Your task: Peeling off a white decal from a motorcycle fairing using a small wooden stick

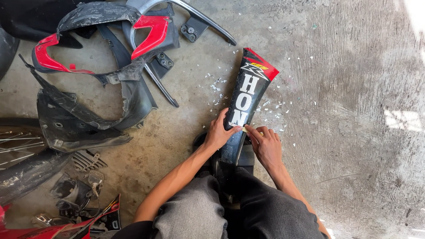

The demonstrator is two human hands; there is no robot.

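Grey-trousered knees [230, 212] frame a long black fairing panel [245, 104] lying on the concrete floor [345, 88], red-tipped end away. Thin, light plastic, it likely flexes; edges offer the best hold. Left hand [218, 132] clamps its edge; right hand [265, 144] pinches a small pale scraper [245, 129] against the white decal, flakes [217, 88] scattered nearby.

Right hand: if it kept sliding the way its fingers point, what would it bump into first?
The right hand points left across the long black plastic panel with white lettering. Going straight on, its fingertips would most likely meet the left hand's fingers first, which rest on that panel, almost touching already.
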